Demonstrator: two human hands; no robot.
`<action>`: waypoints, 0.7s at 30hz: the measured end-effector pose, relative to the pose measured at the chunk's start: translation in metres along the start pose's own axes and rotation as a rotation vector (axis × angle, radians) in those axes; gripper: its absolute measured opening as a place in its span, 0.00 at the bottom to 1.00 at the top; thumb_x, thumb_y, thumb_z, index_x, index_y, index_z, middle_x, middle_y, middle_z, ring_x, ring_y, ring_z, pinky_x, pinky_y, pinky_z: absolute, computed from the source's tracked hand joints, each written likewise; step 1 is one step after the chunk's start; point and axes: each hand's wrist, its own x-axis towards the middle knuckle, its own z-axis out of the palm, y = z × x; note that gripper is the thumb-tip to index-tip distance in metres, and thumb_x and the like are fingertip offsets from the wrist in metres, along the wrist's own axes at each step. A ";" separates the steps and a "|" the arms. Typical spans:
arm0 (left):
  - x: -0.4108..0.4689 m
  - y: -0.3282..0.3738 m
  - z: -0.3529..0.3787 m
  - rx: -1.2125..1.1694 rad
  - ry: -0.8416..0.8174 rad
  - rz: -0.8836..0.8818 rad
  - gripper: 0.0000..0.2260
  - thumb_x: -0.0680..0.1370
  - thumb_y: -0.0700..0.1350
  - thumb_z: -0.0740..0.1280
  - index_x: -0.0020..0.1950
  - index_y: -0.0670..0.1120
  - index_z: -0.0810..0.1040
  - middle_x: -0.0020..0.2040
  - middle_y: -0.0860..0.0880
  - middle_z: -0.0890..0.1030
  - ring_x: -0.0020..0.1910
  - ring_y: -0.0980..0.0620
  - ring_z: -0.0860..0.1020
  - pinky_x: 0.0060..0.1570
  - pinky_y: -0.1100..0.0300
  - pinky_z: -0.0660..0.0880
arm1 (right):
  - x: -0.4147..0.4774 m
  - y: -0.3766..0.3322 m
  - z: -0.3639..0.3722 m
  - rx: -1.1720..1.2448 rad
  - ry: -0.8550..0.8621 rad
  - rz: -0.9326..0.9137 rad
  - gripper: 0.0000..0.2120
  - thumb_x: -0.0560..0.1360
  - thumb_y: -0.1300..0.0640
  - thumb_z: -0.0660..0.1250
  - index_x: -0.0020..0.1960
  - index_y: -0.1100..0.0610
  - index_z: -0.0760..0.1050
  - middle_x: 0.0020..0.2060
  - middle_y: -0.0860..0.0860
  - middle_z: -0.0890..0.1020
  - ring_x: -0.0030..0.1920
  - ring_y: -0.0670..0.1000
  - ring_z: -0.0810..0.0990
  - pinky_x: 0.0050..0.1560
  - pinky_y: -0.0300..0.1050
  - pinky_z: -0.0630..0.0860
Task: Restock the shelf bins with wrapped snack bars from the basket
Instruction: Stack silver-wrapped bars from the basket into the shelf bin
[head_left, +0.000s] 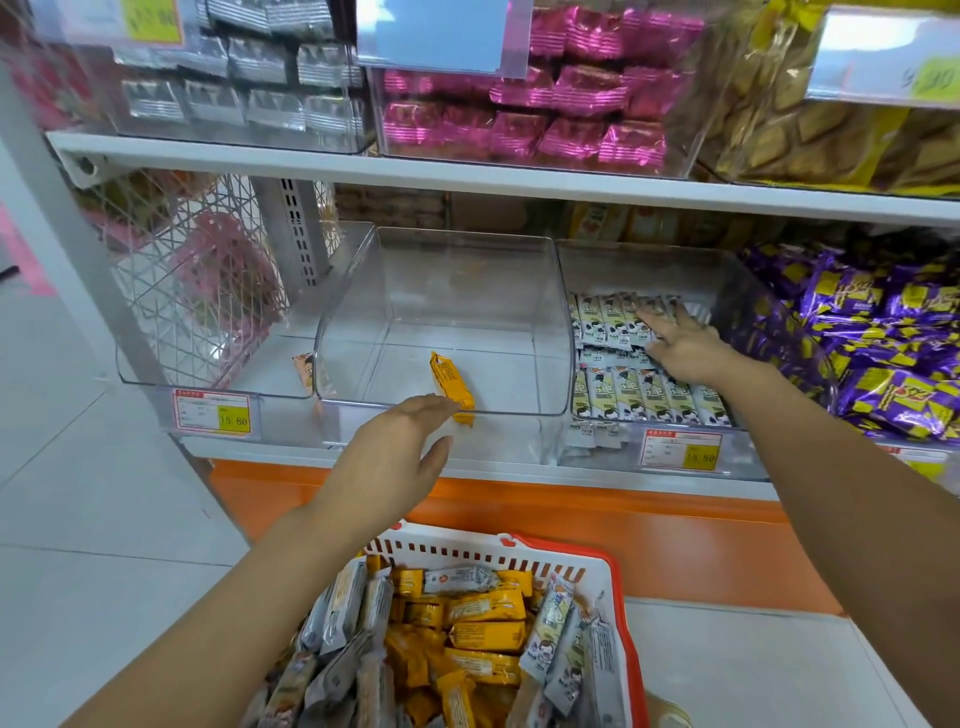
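Head view: clear bin (467, 280) holds one yellow bar (451, 382); basket (498, 553) holds bars (485, 636); left hand (395, 457), right hand (685, 345) straight-fingered.

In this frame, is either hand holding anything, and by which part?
Nothing is held. The left hand is open, fingertips by the lower end of the yellow bar; the right hand lies flat on the white bars.

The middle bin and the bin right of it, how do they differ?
The middle bin holds one yellow bar; the right bin, rows of white bars. The left hand is at the middle bin's front; the right hand rests on the right bin's bars. Both are clear.
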 end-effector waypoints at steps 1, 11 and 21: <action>-0.001 0.000 0.000 0.002 -0.001 0.000 0.20 0.81 0.45 0.59 0.74 0.50 0.65 0.74 0.52 0.66 0.71 0.54 0.66 0.68 0.64 0.61 | 0.000 -0.001 0.000 0.004 0.005 0.001 0.25 0.81 0.44 0.50 0.76 0.34 0.47 0.78 0.53 0.41 0.77 0.60 0.44 0.74 0.65 0.50; -0.025 -0.007 0.002 -0.075 0.062 0.009 0.21 0.81 0.46 0.61 0.74 0.48 0.65 0.74 0.51 0.65 0.74 0.55 0.61 0.68 0.62 0.60 | -0.064 -0.036 -0.017 0.230 0.327 -0.111 0.16 0.81 0.52 0.58 0.65 0.58 0.75 0.65 0.62 0.72 0.65 0.62 0.71 0.64 0.50 0.66; -0.083 -0.066 0.042 0.099 -0.286 -0.035 0.16 0.81 0.46 0.60 0.33 0.45 0.71 0.29 0.48 0.73 0.29 0.53 0.70 0.33 0.57 0.65 | -0.202 -0.132 0.046 0.399 -0.160 -0.353 0.13 0.77 0.50 0.68 0.36 0.55 0.74 0.34 0.49 0.76 0.35 0.47 0.73 0.35 0.40 0.67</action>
